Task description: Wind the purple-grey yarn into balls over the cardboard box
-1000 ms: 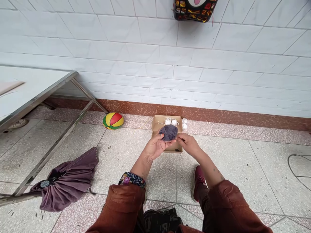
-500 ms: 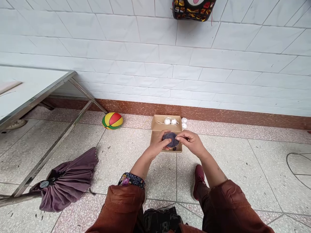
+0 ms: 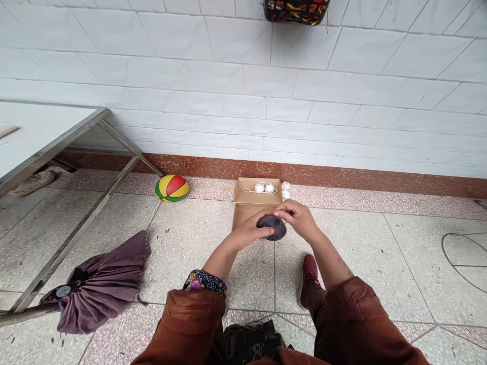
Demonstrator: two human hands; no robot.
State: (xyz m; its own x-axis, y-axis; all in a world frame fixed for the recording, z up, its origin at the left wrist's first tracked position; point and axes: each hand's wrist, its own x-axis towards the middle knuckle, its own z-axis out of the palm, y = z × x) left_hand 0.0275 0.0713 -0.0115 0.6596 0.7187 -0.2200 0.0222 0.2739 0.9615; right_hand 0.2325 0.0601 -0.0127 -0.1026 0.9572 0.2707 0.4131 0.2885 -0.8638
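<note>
In the head view, my left hand (image 3: 251,230) is closed around a dark grey ball of yarn (image 3: 274,228). My right hand (image 3: 297,219) pinches at the ball's upper right side; the strand between its fingertips is too fine to make out clearly. Beneath and behind both hands lies an open cardboard box (image 3: 243,210) on the floor, partly hidden by them. On its raised back part rest two small white yarn balls (image 3: 264,187) with loose ends. Two more white balls (image 3: 285,190) sit on the floor just right of the box.
A colourful ball (image 3: 172,188) lies by the wall, left of the box. A folded purple umbrella (image 3: 106,284) is on the floor near a metal-framed table (image 3: 53,132). Above hangs a patterned bag (image 3: 297,11). At the far right stands a thin wire frame (image 3: 462,263).
The grey yarn ball has been lowered slightly and turned in my left hand. My right hand has shifted to its upper edge. The whole view has moved a little.
</note>
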